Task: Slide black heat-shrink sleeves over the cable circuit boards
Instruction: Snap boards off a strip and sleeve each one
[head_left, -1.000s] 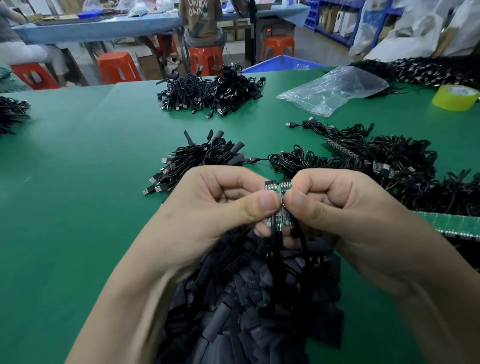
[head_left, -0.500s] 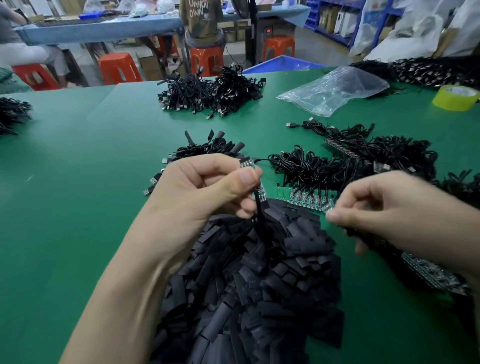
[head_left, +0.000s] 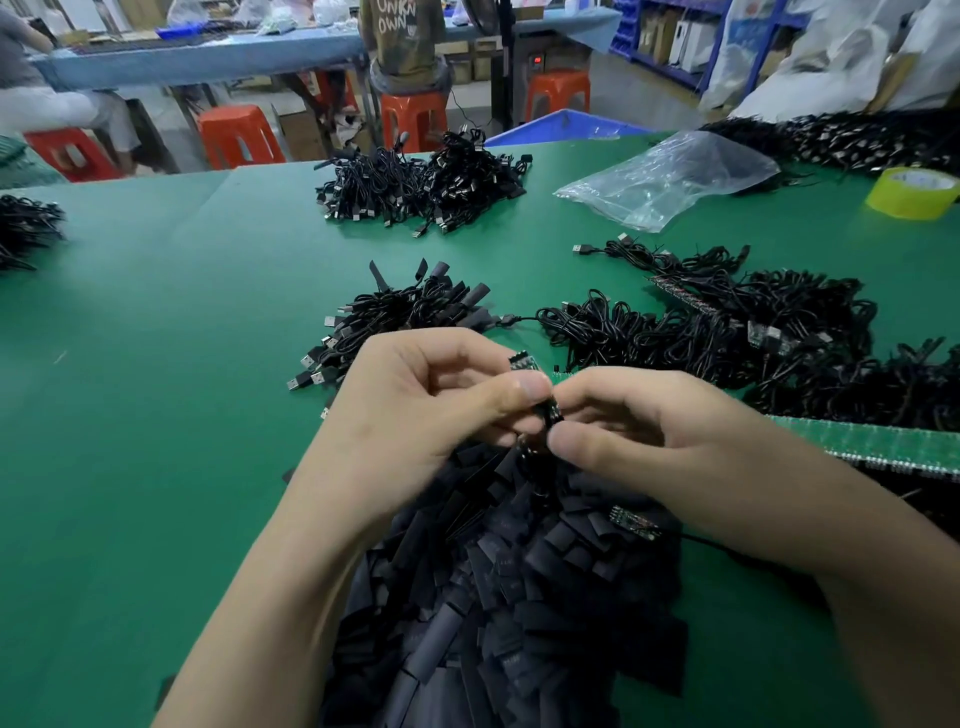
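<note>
My left hand (head_left: 415, 410) pinches a small green circuit board (head_left: 523, 362) on a black cable, its top end poking out above my thumb. My right hand (head_left: 660, 447) meets it from the right, thumb and fingers pinching a black heat-shrink sleeve (head_left: 549, 415) at the board's lower part. Both hands hover over a big heap of flat black sleeves (head_left: 498, 597). A second bare circuit board (head_left: 634, 524) with its cable lies on the heap under my right wrist.
Tangled black USB cables (head_left: 701, 332) lie beyond my hands, with a sleeved bunch (head_left: 405, 312) to the left. A green board panel (head_left: 872, 441) lies at right. Further back are another cable pile (head_left: 421, 182), a clear plastic bag (head_left: 670, 176) and a yellow tape roll (head_left: 914, 192).
My right hand came back from the right to my left hand, now pinching a sleeve at the board. One of the two boards held a second ago now lies on the heap.
</note>
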